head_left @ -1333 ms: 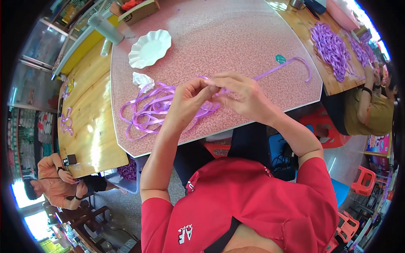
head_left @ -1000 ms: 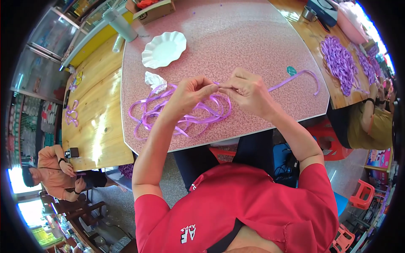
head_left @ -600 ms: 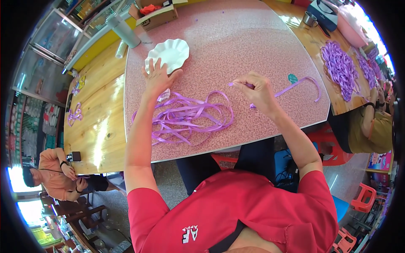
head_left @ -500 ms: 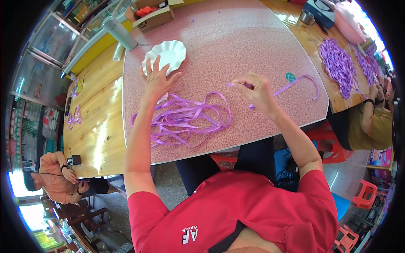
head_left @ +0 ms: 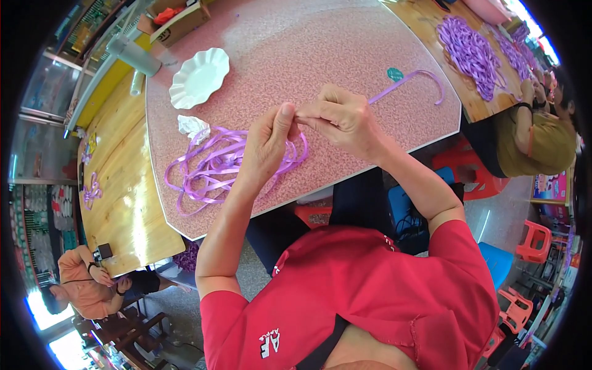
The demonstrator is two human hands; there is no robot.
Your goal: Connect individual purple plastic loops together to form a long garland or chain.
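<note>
My right hand [head_left: 346, 121] is closed in a pinch on a narrow purple ribbon [head_left: 401, 85], whose tail runs out to the right and curls down. Its fingertips meet those of my left hand [head_left: 269, 142], which also pinches; the bit of ribbon between them is mostly hidden by the fingers. Under and left of my left wrist lies a loose, looped heap of purple ribbon [head_left: 213, 161] on the pink speckled table. A crumpled white tissue [head_left: 194, 127] touches the heap's far side. Beyond it sits a white dish with a wavy rim [head_left: 200, 77].
Farther left stand a pale green bottle [head_left: 134, 55] and a cardboard box [head_left: 179, 26]. A teal round sticker [head_left: 394, 74] lies near the ribbon tail. On the right wooden table is a big purple ribbon pile [head_left: 470, 57], beside a person in olive [head_left: 536, 139]. Another person [head_left: 86, 280] sits at left.
My left hand has left the dish's edge and come right to meet my right hand, which has moved left. The view has shifted, and the crumpled tissue is now uncovered.
</note>
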